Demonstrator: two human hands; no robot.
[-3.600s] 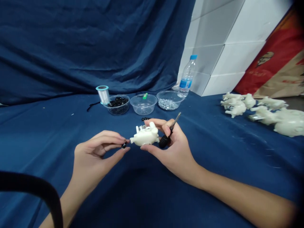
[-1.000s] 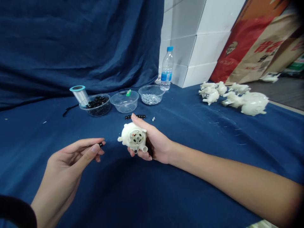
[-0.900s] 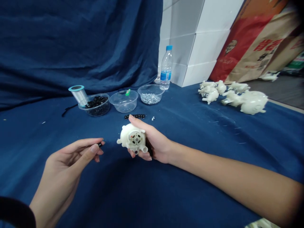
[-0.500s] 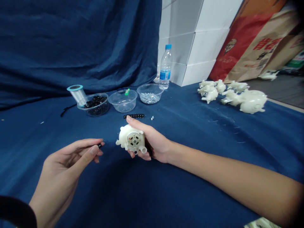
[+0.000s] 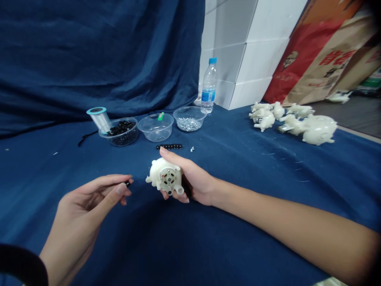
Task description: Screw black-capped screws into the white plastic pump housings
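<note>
My right hand [image 5: 193,180] is wrapped round a small white plastic motor housing [image 5: 164,176], its round metal motor face turned toward me. A dark tool handle shows faintly behind the housing, in the same palm. My left hand [image 5: 89,198] is held a little to the left of the housing, apart from it, with thumb and fingers pinched on a tiny black part [image 5: 127,183]. A short row of black beads [image 5: 169,146] and a small screw [image 5: 192,149] lie on the blue cloth just beyond my right hand.
Three clear bowls stand at the back: black parts [image 5: 120,131], a nearly empty bowl [image 5: 156,126], silver screws [image 5: 189,118]. A spool of clear thread [image 5: 99,118] leans left of them, a water bottle [image 5: 209,85] behind. White housings [image 5: 294,122] are piled at right. White boxes and paper bags stand behind.
Since 3.6 s ago my right hand turned the housing so its motor face points at me, and my left hand drew away to the left. Over the last second, hardly anything moved.
</note>
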